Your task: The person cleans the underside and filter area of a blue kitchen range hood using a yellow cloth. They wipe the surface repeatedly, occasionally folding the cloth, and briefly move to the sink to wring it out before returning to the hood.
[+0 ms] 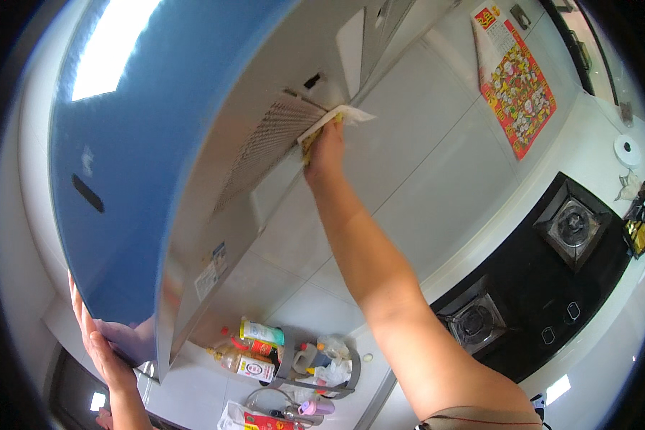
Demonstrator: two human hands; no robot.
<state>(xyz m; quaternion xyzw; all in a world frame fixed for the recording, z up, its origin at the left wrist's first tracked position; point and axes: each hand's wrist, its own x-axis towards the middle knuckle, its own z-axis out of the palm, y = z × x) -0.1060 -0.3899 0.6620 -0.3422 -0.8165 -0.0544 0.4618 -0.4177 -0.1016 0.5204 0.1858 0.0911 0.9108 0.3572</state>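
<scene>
A range hood with a blue reflective front panel [134, 177] and a metal underside spans the left and upper middle. At the lower left, my left hand [105, 352] holds the panel's corner edge, fingers laid along its side. My right hand [327, 148] reaches up from the lower right, closed on a white and yellow cloth [349, 114]. The cloth touches the hood by the end of its mesh filter [274, 142]. My palm and part of the cloth are hidden from view.
A black gas hob [527, 285] with two burners lies at right on the white counter. Bottles stand around a grey corner rack [355, 371] at the bottom. A colourful printed sheet [521, 97] hangs on the tiled wall [419, 156]. A white roll [627, 151] sits beyond the hob.
</scene>
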